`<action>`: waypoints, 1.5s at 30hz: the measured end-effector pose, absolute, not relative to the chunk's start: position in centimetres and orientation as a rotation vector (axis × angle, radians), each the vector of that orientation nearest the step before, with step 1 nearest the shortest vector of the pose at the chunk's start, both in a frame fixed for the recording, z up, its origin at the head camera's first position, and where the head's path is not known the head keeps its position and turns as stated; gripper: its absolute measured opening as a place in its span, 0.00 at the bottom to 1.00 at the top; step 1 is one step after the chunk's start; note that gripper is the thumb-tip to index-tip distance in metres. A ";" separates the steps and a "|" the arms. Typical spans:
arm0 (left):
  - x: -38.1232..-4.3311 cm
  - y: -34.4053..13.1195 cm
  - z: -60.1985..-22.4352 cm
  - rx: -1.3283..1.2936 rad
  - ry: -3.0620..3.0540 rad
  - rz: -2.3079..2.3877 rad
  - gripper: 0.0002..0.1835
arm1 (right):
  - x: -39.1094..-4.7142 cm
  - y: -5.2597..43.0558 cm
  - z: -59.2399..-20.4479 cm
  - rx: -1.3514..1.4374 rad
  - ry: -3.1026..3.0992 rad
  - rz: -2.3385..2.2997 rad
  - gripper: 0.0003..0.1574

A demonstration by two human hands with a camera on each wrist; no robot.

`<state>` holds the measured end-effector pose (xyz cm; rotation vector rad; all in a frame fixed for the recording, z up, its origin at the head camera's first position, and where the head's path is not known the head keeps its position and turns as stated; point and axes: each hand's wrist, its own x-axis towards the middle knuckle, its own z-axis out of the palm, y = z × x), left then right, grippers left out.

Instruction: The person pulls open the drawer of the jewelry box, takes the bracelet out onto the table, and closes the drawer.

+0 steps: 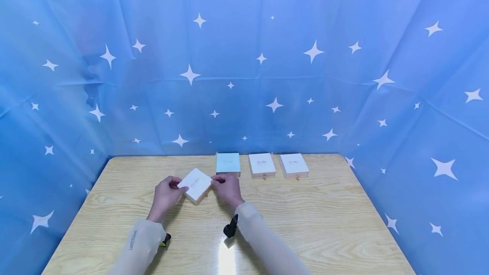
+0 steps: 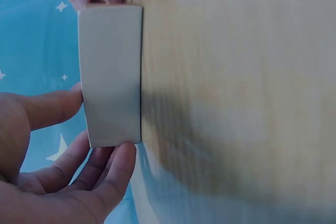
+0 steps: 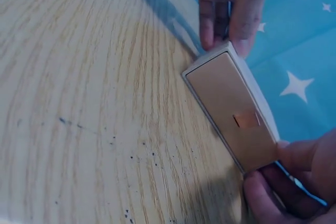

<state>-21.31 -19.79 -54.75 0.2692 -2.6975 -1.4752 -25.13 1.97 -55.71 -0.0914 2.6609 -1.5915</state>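
Note:
A small white box [image 1: 194, 183] with script lettering on its lid is held at an angle by both hands. In the head view the left hand [image 1: 167, 195] grips its left side, and the right hand [image 1: 228, 189] pinches its right corner. Seen from the left wrist, a plain pale side [image 2: 110, 77] faces the camera, the thumb on the top edge and fingers at the near end. The right wrist view shows the tan front [image 3: 223, 106] with a small shiny tab [image 3: 247, 119]; the right thumb and fingers hold its lower corner. The box sits on or close above the table; I cannot tell which.
At the back of the wooden table [image 1: 324, 224] stand a pale blue box [image 1: 228, 163] and two white boxes, one in the middle [image 1: 262, 163] and one to its right [image 1: 294, 164]. A blue star-patterned cloth [image 1: 244, 54] hangs behind and at both sides.

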 end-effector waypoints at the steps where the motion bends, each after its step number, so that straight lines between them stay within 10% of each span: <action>1: -21.0 -19.7 -54.8 0.267 -2.695 -1.472 0.20 | -25.1 2.0 -55.7 -0.080 2.651 -1.593 0.07; 29: -16.2 -16.5 -54.2 0.345 -2.730 -1.412 0.33 | -25.4 3.0 -56.3 -0.232 2.542 -1.566 0.09; 45: -19.4 -17.9 -52.2 -0.144 -2.914 -1.184 0.46 | -24.9 5.6 -54.8 -0.327 2.425 -1.506 0.19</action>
